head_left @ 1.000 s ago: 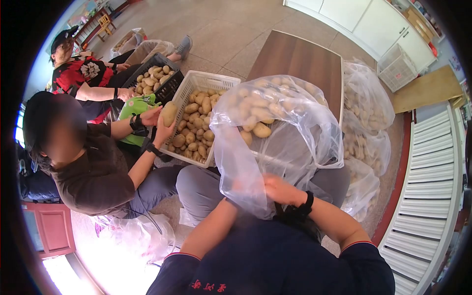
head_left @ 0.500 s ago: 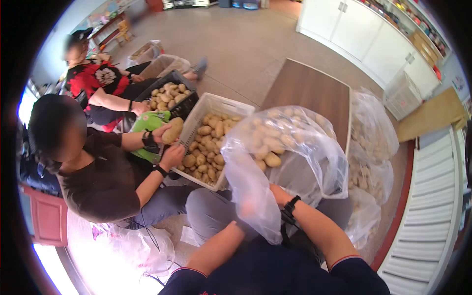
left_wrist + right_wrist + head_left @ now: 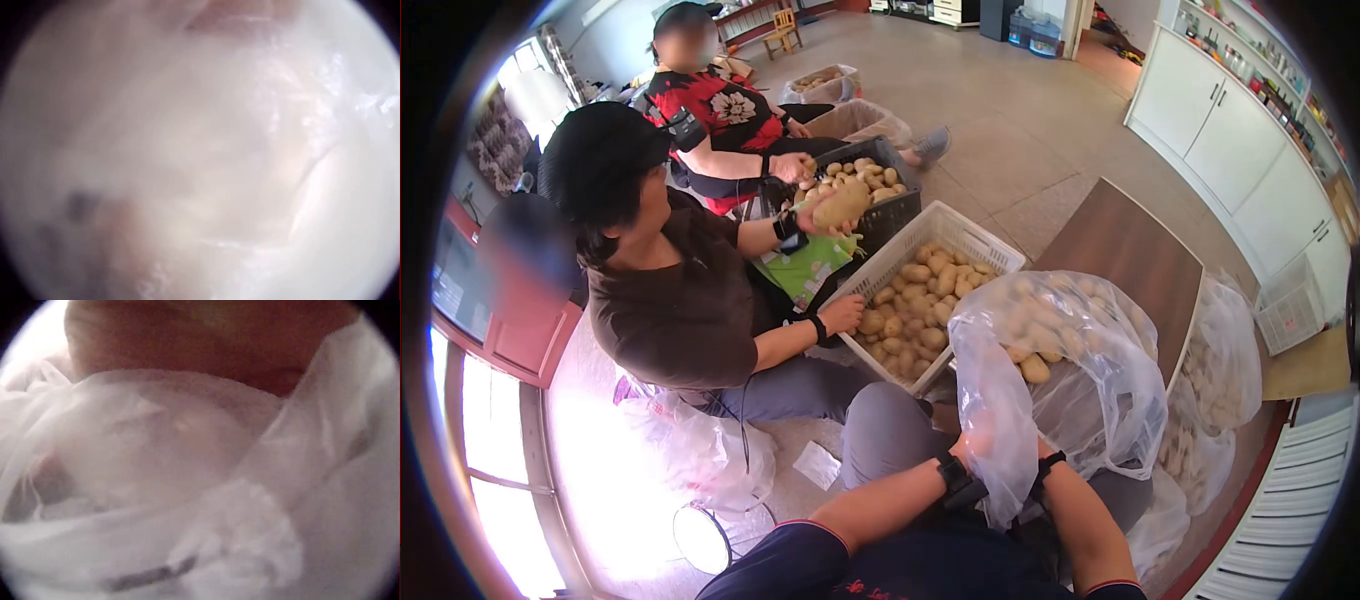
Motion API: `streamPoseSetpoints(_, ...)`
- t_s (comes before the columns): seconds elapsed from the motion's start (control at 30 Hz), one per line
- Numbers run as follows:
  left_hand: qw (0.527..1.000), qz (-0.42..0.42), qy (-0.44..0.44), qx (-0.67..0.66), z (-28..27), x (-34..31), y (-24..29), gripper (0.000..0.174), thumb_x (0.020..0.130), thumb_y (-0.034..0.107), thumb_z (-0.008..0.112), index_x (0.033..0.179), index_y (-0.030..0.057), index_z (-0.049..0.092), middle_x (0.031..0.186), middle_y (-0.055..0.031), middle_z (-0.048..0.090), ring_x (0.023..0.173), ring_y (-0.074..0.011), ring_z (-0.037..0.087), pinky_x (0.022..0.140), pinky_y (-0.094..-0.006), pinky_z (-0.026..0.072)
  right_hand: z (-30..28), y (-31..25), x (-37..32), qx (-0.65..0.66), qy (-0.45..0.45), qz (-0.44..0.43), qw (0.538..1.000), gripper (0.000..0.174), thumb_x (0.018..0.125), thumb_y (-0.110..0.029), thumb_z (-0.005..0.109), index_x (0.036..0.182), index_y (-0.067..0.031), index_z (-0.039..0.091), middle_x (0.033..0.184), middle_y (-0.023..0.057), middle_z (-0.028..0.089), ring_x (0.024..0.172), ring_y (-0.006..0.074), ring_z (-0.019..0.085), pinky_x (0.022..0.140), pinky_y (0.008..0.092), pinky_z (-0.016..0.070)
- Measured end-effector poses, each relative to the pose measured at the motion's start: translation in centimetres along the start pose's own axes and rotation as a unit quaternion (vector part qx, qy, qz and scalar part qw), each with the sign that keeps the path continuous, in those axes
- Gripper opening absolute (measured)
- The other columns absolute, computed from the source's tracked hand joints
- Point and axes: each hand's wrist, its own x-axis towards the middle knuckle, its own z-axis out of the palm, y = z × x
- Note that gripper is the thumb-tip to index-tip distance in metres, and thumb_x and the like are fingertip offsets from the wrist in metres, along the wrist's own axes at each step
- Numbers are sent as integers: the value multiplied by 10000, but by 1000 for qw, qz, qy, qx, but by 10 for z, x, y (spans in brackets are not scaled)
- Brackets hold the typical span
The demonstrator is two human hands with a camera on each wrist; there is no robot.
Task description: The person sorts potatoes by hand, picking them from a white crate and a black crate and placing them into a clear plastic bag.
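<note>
A clear plastic bag (image 3: 992,385) with potatoes (image 3: 1034,369) in it stands before my knees. Its loose upper part is drawn toward me and hangs down between and over my hands. My left hand (image 3: 971,450) grips the film from the left, its fingers blurred behind the plastic. On the other side my right hand (image 3: 1046,449) holds the gathered film, mostly covered by it. Milky, crumpled plastic fills the left wrist view. The right wrist view has skin above and bunched plastic (image 3: 244,531) below.
At left, a person in brown (image 3: 670,290) holds a large potato (image 3: 841,204) by a white crate (image 3: 985,235) of potatoes. Behind sit another person (image 3: 720,110) and a black crate (image 3: 888,217). A brown board (image 3: 1125,260) lies beyond my bag; filled bags (image 3: 1215,370) stand right.
The head view has swung left and up. The neighbour's potato has moved out over the black crate, one hand now at the white crate's edge. My hands stay at the bag's loose plastic.
</note>
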Motion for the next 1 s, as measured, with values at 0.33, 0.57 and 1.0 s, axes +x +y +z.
streamPoseSetpoints(0.33,932,-207,268,-126,-11,9,-23,249,925,248,589,1015,29,665,900,-101,704,798,-224,694,698,-376,569,-25,-25,-45,113,61,-75,989,462,808,-179,482,1262,-101,517,1067,86,632,748,207,584,589,360,472)
streamPoseSetpoints(0.57,954,-127,241,-124,3,7,29,193,908,175,604,1011,20,653,867,-100,695,742,-221,693,635,-353,565,56,-73,-81,26,100,-196,975,491,819,-172,510,1305,-113,480,1128,79,617,940,218,623,779,346,499)
streamPoseSetpoints(1.0,954,133,267,-14,-4,67,193,203,913,95,525,1067,19,633,896,-7,624,895,-115,555,858,-260,437,58,-8,-40,-454,119,-98,878,424,826,-186,583,1222,-41,541,1042,122,648,967,234,635,817,362,502)
